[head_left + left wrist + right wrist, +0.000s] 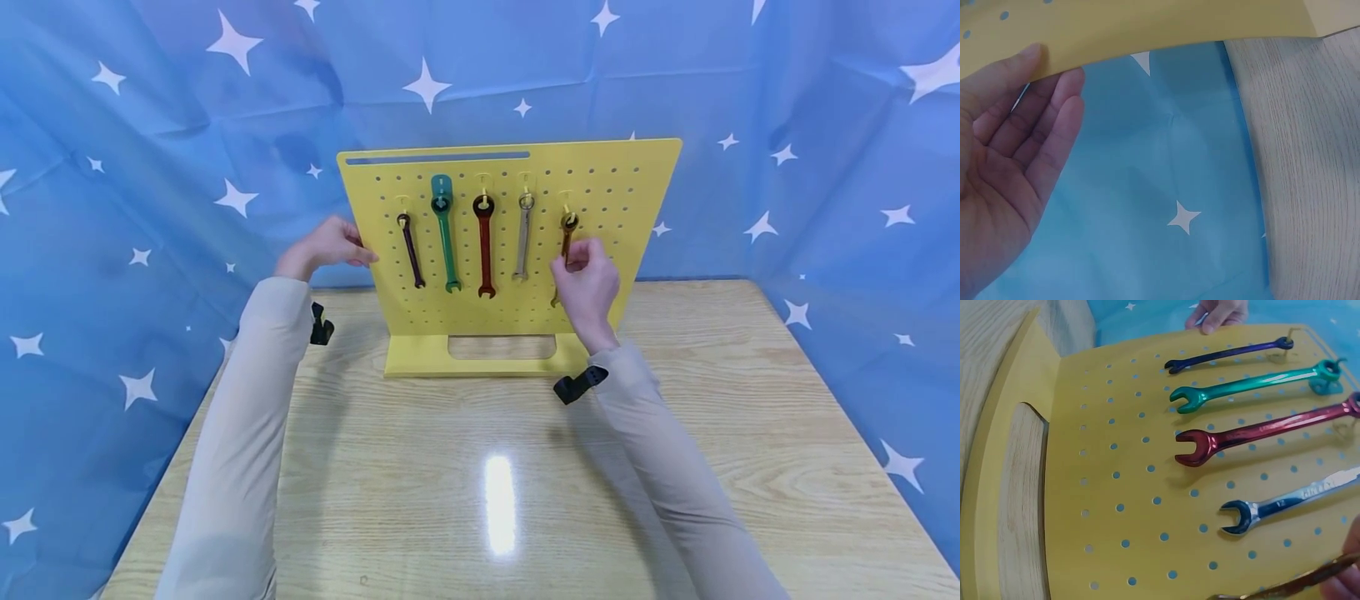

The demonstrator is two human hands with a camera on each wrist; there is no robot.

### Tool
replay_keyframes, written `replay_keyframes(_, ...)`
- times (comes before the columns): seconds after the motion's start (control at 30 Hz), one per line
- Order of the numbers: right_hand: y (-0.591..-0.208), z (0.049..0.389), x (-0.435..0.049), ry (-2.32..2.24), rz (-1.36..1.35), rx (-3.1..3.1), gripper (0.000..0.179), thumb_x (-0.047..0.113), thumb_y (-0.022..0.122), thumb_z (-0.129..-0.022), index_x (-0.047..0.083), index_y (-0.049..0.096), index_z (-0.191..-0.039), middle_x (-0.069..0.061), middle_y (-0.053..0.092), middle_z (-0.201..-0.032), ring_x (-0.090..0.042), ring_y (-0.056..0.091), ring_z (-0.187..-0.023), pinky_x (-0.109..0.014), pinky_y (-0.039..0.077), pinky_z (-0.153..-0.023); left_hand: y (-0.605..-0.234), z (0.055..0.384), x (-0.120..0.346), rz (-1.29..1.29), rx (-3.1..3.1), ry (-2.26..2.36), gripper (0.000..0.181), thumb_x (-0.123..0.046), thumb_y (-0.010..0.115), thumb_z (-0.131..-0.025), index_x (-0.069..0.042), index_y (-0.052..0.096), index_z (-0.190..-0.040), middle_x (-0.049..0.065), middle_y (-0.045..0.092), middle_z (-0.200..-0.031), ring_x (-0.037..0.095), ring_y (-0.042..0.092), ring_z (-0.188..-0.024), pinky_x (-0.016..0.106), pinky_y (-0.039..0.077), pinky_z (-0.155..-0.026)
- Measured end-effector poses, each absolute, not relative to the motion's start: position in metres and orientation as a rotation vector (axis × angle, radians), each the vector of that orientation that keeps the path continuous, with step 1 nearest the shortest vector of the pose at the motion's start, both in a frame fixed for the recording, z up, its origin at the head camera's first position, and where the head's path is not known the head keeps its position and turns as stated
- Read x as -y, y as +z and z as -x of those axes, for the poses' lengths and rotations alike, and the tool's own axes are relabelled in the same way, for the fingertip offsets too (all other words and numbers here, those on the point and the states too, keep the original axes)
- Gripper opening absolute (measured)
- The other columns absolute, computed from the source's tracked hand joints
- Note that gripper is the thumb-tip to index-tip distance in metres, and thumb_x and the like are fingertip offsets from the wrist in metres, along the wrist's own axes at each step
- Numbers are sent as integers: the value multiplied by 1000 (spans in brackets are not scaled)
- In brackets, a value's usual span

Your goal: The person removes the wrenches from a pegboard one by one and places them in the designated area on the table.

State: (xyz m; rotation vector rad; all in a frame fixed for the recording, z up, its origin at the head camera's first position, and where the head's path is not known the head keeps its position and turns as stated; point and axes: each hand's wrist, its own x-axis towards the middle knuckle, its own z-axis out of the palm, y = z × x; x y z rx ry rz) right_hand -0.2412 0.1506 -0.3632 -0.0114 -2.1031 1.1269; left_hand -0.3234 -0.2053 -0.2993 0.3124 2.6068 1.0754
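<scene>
A yellow pegboard [465, 321] stands upright on the table with several combination wrenches on hooks. From left to right hang a purple wrench [412, 254], a green wrench [447, 250], a red wrench [484, 250], a silver wrench [522, 242] and a gold-orange wrench [566, 242]. My right hand [588, 287] pinches the gold-orange wrench by its shaft; its ring end is at the hook. With thumb in front and fingers behind, my left hand [1016, 131] holds the pegboard's left edge. In the right wrist view the gold-orange wrench [1310, 579] shows only partly, at the bottom edge.
The pegboard's base [420, 357] has a wide slot and rests on the wood-grain table [420, 483]. Behind and at both sides hangs a blue cloth [480, 75] with white stars. Black camera mounts sit at both wrists.
</scene>
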Motion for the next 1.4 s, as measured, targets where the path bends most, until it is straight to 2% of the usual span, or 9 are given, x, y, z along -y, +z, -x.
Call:
replay_keyframes(0.1,-365,241,-155,1212,-53,2080,13,2,64,-80,-5,59,-89,-18,65,-81,-24,61,-71,-26,48,-65,-300,324,205,-320,-2600,1083,28,-7,67,-86,8,64,-110,13,71,-95,8,64,-70,29,53,-78)
replay_keyframes(0.23,-368,243,-162,1393,-137,2050,14,-1,66,-81,-9,60,-91,-16,65,-81,-13,57,-70,-17,47,-65,-300,325,206,-317,-2599,1077,27,-7,66,-87,8,64,-109,12,71,-95,8,64,-70,27,53,-76)
replay_keyframes(0.37,-371,245,-168,1601,-188,2037,17,0,68,-82,-11,62,-93,-2,63,-79,-4,55,-70,-14,48,-63,-299,324,207,-308,-2606,1054,27,-10,66,-87,7,65,-109,10,71,-93,8,64,-71,31,53,-80)
replay_keyframes(0.47,-372,244,-173,1777,-225,2007,19,0,68,-84,-14,61,-94,7,62,-77,-3,57,-68,-16,50,-60,-299,324,207,-312,-2608,1048,28,-11,66,-87,7,66,-109,8,72,-92,8,64,-71,35,52,-83)
replay_keyframes(0.53,-372,243,-176,1883,-248,1969,19,-1,67,-84,-15,61,-94,9,64,-75,-4,58,-66,-17,51,-57,-299,324,206,-314,-2605,1052,28,-10,67,-87,7,66,-109,9,71,-92,8,64,-71,35,52,-83)
replay_keyframes(0.9,-356,230,-180,2102,-265,1918,2,-2,66,-85,-2,68,-85,0,66,-72,-8,59,-62,-21,52,-53,-299,324,205,-298,-2603,1070,28,-9,67,-87,9,64,-109,13,71,-95,8,64,-69,29,54,-76)
replay_keyframes(1.07,-341,219,-179,2253,-191,1897,12,0,66,-85,9,70,-79,1,67,-73,-9,60,-63,-19,51,-51,-300,325,206,-290,-2614,1062,29,-10,67,-87,8,64,-109,12,71,-95,8,64,-71,27,54,-76)
replay_keyframes(1.4,-313,208,-178,2476,-56,1851,13,0,65,-86,8,70,-77,-2,65,-71,-10,56,-61,-18,47,-50,-303,328,207,-306,-2610,1063,30,-10,68,-86,8,64,-110,11,71,-95,9,64,-71,27,54,-75)
